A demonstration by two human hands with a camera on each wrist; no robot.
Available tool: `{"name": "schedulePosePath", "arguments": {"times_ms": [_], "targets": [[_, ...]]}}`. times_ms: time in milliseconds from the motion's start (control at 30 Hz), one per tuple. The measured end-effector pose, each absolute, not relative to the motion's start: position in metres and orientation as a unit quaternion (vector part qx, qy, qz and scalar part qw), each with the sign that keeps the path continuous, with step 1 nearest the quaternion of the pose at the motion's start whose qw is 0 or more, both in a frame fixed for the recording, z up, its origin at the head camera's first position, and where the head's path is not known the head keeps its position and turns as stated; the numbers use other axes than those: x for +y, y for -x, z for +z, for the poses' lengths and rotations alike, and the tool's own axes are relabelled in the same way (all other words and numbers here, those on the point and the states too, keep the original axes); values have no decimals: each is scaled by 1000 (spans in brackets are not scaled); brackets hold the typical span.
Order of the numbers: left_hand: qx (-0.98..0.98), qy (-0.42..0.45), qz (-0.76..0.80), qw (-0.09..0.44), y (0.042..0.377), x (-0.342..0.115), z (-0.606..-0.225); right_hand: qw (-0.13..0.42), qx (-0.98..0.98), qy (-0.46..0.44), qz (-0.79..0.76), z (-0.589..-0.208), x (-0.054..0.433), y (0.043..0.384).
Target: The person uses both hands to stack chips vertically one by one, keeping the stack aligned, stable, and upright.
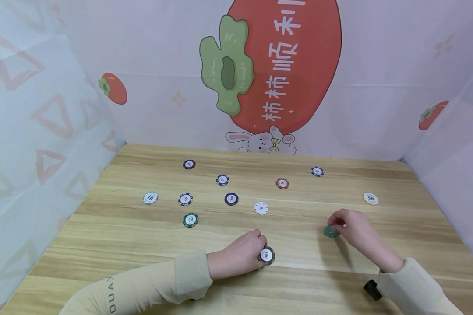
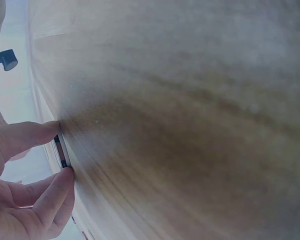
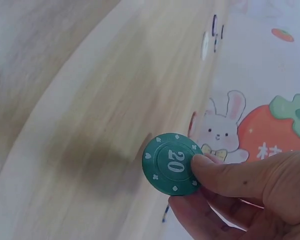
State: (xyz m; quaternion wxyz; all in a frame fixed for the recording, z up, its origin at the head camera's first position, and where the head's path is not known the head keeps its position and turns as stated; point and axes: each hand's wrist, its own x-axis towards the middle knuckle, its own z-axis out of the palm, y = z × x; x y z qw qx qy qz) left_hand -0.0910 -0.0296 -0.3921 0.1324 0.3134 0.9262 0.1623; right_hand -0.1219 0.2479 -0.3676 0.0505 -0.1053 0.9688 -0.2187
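My left hand pinches a dark poker chip marked 100 by its edges, low over the front middle of the table. From the left wrist view, the thumb and fingertips grip opposite sides of this chip, seen edge-on close to the wood. Further right, my right hand holds a green poker chip between thumb and fingers. The right wrist view shows a white 20 on that green chip's face, with card-suit marks round its rim. The chip is raised, and a shadow falls on the table.
Several chips lie scattered across the wooden table. Nearest the left hand are a white 5 chip and a dark 500 chip. A white 50 chip lies beyond the right hand. Printed cloth walls border the table.
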Motion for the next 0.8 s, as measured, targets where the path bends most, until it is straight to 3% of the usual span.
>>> {"name": "schedulePosePath", "arguments": {"times_ms": [800], "targets": [[925,-319,163,126,91,-30,-393,-28,956,161,-244,-368,214,104]]}}
